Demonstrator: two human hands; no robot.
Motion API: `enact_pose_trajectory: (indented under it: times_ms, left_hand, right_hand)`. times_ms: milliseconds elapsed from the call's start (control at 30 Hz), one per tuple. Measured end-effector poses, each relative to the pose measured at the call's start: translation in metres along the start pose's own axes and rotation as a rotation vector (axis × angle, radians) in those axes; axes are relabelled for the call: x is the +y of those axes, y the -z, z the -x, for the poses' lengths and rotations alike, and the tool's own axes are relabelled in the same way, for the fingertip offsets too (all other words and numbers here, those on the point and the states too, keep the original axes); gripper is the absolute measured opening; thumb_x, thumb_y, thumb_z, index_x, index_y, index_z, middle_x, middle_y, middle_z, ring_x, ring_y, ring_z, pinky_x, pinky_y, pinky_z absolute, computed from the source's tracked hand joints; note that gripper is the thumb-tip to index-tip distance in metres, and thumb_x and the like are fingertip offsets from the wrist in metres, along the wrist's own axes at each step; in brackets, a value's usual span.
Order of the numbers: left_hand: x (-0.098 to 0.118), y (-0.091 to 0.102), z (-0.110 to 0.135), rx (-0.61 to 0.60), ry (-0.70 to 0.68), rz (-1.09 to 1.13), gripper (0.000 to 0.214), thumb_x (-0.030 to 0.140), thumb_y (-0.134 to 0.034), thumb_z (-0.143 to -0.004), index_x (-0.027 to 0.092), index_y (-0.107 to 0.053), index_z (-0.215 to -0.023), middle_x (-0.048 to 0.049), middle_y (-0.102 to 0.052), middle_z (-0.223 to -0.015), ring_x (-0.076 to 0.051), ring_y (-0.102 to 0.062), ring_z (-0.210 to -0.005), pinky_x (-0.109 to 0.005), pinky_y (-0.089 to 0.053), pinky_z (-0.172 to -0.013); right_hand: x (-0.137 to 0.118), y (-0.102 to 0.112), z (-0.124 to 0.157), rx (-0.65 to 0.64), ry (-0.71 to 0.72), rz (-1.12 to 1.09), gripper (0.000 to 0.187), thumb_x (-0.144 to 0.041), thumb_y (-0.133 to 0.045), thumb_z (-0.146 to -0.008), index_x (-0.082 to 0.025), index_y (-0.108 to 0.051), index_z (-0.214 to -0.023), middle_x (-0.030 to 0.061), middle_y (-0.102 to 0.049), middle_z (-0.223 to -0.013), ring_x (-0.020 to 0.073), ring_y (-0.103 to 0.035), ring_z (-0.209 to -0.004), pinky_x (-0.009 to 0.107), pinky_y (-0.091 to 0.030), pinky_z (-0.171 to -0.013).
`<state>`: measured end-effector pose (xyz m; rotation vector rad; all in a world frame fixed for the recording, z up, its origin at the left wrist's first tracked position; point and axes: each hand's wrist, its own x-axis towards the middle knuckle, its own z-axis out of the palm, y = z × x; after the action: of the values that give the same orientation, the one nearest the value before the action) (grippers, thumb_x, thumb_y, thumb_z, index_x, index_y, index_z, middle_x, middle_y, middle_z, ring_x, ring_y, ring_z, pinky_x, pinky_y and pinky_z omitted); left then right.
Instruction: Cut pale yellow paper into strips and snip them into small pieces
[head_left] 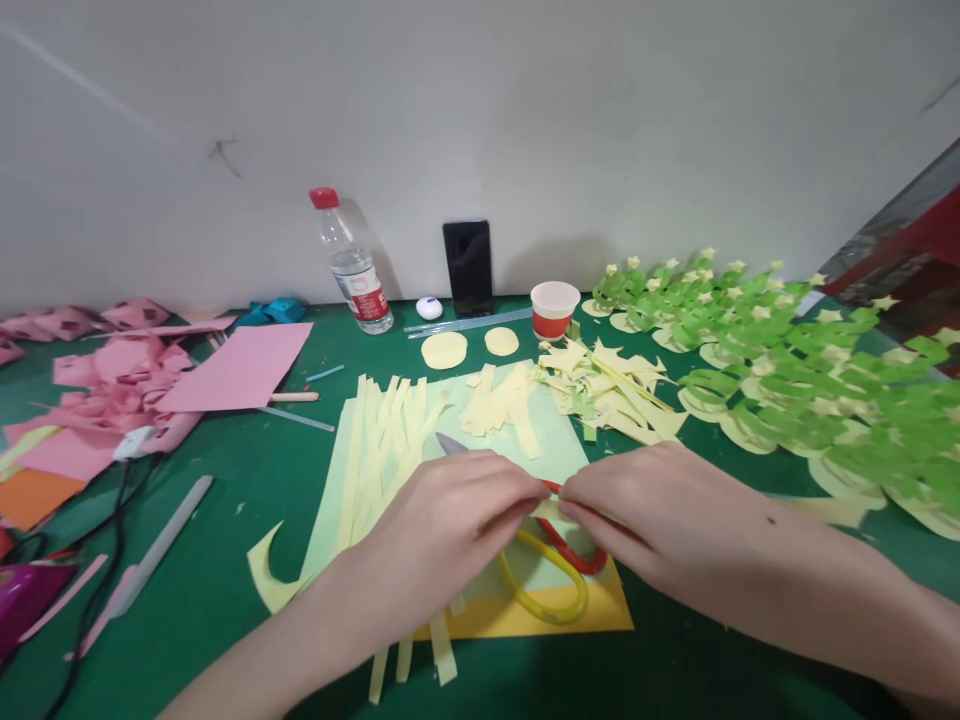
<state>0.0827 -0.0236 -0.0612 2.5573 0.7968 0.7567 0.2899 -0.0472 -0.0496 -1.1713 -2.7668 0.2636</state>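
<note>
My left hand [457,500] and my right hand [637,500] meet over the sheets, fingertips pinched close together. Between them shows a short bit of pale yellow paper strip [552,508]; the fingers hide most of it. Beneath the hands lie scissors with one red and one yellow handle loop [559,610], the blade tip poking out past my left hand. The scissors rest on a pale green sheet [465,385] over a yellow-orange sheet [611,610]. Long pale yellow strips [382,430] lie left of centre, with shorter strips [502,400] beyond my hands.
Cut paper scraps [600,385] and rows of green paper spirals topped with stars [765,340] fill the right. A paper cup [553,310], a phone [469,268] and a water bottle [358,275] stand near the wall. Pink paper [240,370] and a black cable [112,540] lie left.
</note>
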Motion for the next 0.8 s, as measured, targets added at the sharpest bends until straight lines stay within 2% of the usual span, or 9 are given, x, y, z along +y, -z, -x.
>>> enact_pose_trajectory:
  times_ms: [100, 200, 300, 433, 500, 567, 633, 800]
  left_hand:
    - [0.000, -0.003, -0.004, 0.024, -0.025, -0.096, 0.011, 0.013, -0.052, -0.087, 0.014, -0.063, -0.087, -0.0019, -0.069, -0.079, -0.014, -0.062, -0.072, -0.026, -0.051, -0.065]
    - [0.003, -0.007, -0.006, 0.047, -0.056, -0.145, 0.013, 0.013, -0.051, -0.088, 0.012, -0.063, -0.083, -0.0028, -0.069, -0.076, -0.015, -0.061, -0.068, -0.026, -0.052, -0.061]
    - [0.008, -0.012, -0.004, 0.142, -0.107, -0.265, 0.017, 0.009, -0.047, -0.088, 0.009, -0.062, -0.081, -0.0062, -0.069, -0.075, -0.016, -0.061, -0.065, -0.028, -0.053, -0.058]
    - [0.011, -0.016, -0.003, 0.228, -0.231, -0.528, 0.019, 0.004, -0.042, -0.088, 0.005, -0.061, -0.085, -0.0100, -0.069, -0.076, -0.020, -0.064, -0.069, -0.030, -0.055, -0.056]
    - [0.010, -0.016, -0.004, 0.219, -0.213, -0.512, 0.021, 0.005, -0.040, -0.089, 0.006, -0.060, -0.085, -0.0089, -0.069, -0.076, -0.018, -0.064, -0.068, -0.029, -0.055, -0.056]
    - [0.010, -0.015, -0.005, 0.187, -0.133, -0.378, 0.021, 0.008, -0.040, -0.090, 0.009, -0.059, -0.083, -0.0062, -0.068, -0.074, -0.015, -0.062, -0.065, -0.026, -0.054, -0.055]
    - [0.009, -0.016, -0.006, 0.170, -0.087, -0.335, 0.021, 0.011, -0.040, -0.091, 0.011, -0.059, -0.080, -0.0038, -0.067, -0.072, -0.013, -0.061, -0.063, -0.023, -0.052, -0.053]
    - [0.006, -0.023, -0.005, 0.292, -0.152, -0.605, 0.019, 0.006, -0.044, -0.087, 0.008, -0.060, -0.079, -0.0077, -0.068, -0.071, -0.019, -0.063, -0.066, -0.029, -0.052, -0.055]
  right_hand:
    - [-0.003, -0.003, -0.007, 0.013, -0.041, 0.011, 0.033, -0.009, -0.037, -0.087, -0.019, -0.052, -0.059, 0.0000, -0.055, -0.056, 0.0118, -0.047, -0.051, 0.027, -0.026, -0.052]
    - [-0.009, 0.000, -0.015, -0.040, -0.138, 0.037, 0.030, -0.009, -0.043, -0.082, -0.019, -0.053, -0.056, 0.0002, -0.058, -0.053, 0.0121, -0.047, -0.046, 0.027, -0.023, -0.047]
    - [-0.014, 0.006, -0.022, -0.096, -0.204, 0.053, 0.029, -0.007, -0.046, -0.078, -0.019, -0.053, -0.051, -0.0002, -0.059, -0.050, 0.0119, -0.047, -0.043, 0.025, -0.020, -0.044]
    - [-0.013, 0.006, -0.021, -0.025, -0.210, 0.083, 0.032, -0.006, -0.045, -0.078, -0.018, -0.050, -0.049, -0.0005, -0.055, -0.046, 0.0101, -0.043, -0.041, 0.024, -0.021, -0.044]
    - [-0.009, 0.003, -0.018, 0.011, -0.186, 0.072, 0.034, -0.006, -0.042, -0.081, -0.018, -0.049, -0.049, -0.0005, -0.053, -0.047, 0.0098, -0.043, -0.042, 0.025, -0.022, -0.046]
    - [-0.007, 0.000, -0.015, 0.016, -0.168, 0.057, 0.035, -0.006, -0.041, -0.082, -0.018, -0.049, -0.050, -0.0005, -0.053, -0.048, 0.0102, -0.043, -0.044, 0.026, -0.022, -0.047]
    - [-0.006, -0.002, -0.014, 0.013, -0.168, 0.045, 0.035, -0.006, -0.040, -0.082, -0.019, -0.050, -0.051, -0.0007, -0.052, -0.049, 0.0104, -0.043, -0.044, 0.026, -0.022, -0.048]
    - [-0.007, 0.000, -0.018, 0.024, -0.228, 0.047, 0.036, -0.007, -0.039, -0.083, -0.018, -0.049, -0.050, -0.0008, -0.051, -0.046, 0.0095, -0.038, -0.041, 0.026, -0.020, -0.046]
